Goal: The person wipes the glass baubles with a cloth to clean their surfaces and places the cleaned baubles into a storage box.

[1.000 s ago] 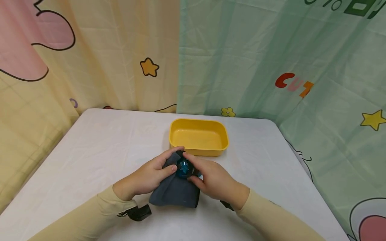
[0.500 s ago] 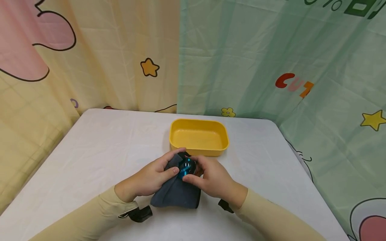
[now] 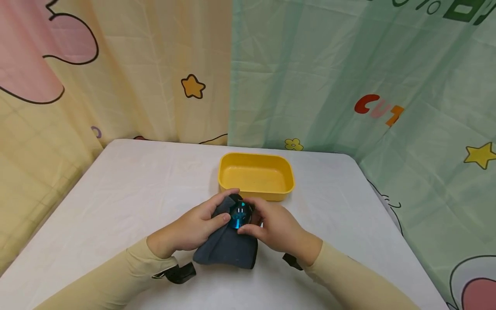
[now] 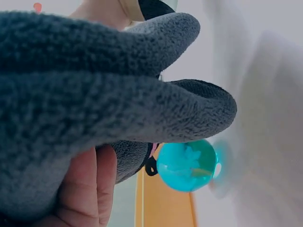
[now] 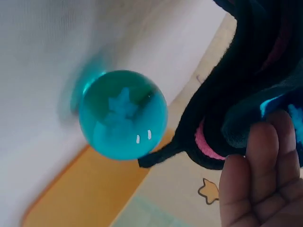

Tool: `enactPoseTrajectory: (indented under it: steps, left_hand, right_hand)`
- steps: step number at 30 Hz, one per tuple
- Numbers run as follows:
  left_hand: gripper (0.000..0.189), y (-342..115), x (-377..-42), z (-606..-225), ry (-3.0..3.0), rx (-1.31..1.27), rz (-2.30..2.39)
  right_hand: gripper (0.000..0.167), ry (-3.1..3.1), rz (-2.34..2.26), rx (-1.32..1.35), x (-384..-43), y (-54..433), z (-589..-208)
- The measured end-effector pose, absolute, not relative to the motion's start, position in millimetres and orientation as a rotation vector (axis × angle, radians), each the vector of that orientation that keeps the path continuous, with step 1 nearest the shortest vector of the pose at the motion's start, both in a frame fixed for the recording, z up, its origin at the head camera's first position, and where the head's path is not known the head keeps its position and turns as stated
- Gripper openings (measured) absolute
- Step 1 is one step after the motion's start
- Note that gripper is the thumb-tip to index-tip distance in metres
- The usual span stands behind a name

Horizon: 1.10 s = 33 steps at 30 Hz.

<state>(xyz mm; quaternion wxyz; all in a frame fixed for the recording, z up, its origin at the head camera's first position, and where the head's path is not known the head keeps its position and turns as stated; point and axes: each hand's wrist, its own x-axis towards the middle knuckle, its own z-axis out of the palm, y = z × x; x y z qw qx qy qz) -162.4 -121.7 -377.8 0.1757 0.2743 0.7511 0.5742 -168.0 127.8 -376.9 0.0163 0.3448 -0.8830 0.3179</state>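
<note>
My left hand (image 3: 193, 227) grips a dark grey fleece cloth (image 3: 226, 249), thumb on top; the cloth hangs toward me. Against it my right hand (image 3: 283, 228) holds a shiny blue ball (image 3: 240, 214), with the thumb at its lower side and fingers behind. In the right wrist view only a bright sliver of this held ball (image 5: 298, 125) shows past the fingertips (image 5: 262, 139). A second ball (image 5: 123, 116), clear teal with a star shape inside, rests on the table beneath the hands. The left wrist view shows that teal ball (image 4: 187, 165) beyond the cloth's folds.
A yellow rectangular bin (image 3: 253, 175) stands just beyond the hands on the white-covered table (image 3: 155, 181). The cloth has a black loop (image 5: 161, 155) and pink trim (image 5: 206, 142). Printed curtains (image 3: 294, 77) enclose the table's far side and flanks.
The held ball and cloth have shifted slightly right. My right fingers have changed their grip, the index drawing back from the ball's top and the thumb sliding left under it.
</note>
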Motion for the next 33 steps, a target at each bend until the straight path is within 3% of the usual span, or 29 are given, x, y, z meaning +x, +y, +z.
enactPoseTrajectory:
  steps: [4,11,19,24,27,33]
  left_hand:
    - [0.059,-120.8,-162.8,-379.6,2.172,0.787,1.584]
    - [0.058,-123.5,-166.8,-379.3,2.12,0.777,1.648]
    - [0.059,-122.3,-165.0,-374.8,2.108,0.78,1.656]
    - [0.058,-119.8,-162.5,-376.1,2.16,0.78,1.607]
    - [0.058,-119.8,-162.0,-378.8,2.198,0.791,1.578]
    - [0.058,-121.6,-164.1,-381.4,2.213,0.794,1.591]
  right_hand:
    - [0.053,-2.756,1.103,0.998,-167.9,126.8,-378.4]
    - [0.084,-2.668,0.758,1.22,-167.7,130.5,-377.2]
    - [0.073,-2.731,0.993,1.174,-170.1,130.0,-374.0]
    - [0.045,-2.798,1.295,0.997,-169.5,126.6,-377.0]
    - [0.039,-2.79,1.285,0.962,-168.2,125.2,-380.0]
    - [0.076,-2.738,0.976,1.061,-165.4,124.1,-380.6]
